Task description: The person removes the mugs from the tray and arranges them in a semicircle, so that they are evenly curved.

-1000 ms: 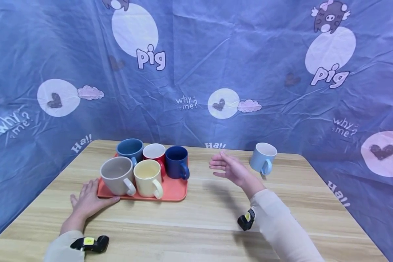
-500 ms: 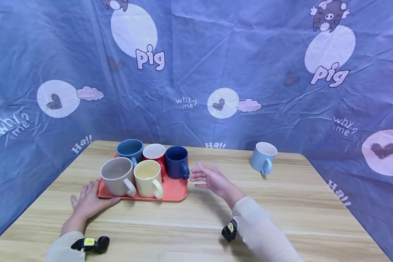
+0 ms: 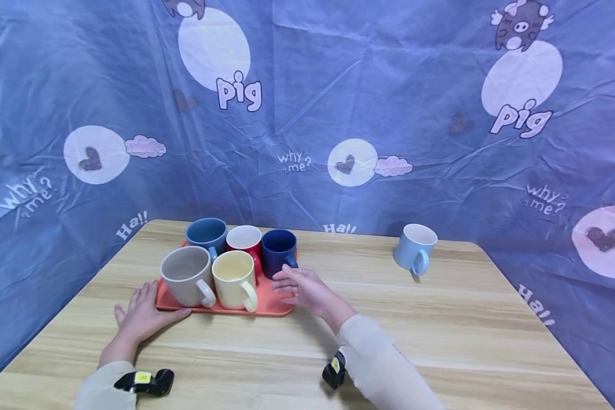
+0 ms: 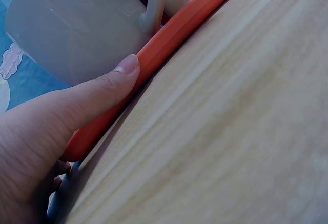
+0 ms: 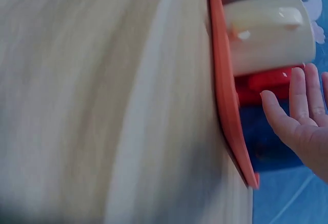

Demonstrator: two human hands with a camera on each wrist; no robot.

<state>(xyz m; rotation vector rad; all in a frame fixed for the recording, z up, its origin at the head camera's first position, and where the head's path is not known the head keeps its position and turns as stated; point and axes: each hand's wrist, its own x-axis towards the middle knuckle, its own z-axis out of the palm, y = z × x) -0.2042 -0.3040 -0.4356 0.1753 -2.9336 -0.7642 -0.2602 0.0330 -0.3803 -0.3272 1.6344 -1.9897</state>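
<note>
seemingly steadying the orange tray on the table with the left hand, spread-fingered around its near left corner; gripping nothing with the right hand, loosely straight-fingered beside the navy mug at the tray's far right corner, bunched with four other mugs, probably for fit.

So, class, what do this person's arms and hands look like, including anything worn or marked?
The left hand and right hand are gloveless. Left sleeve and right sleeve are long and off-white. A small black camera sits at each wrist, bearing a yellow label; its print is too small to read.
</note>
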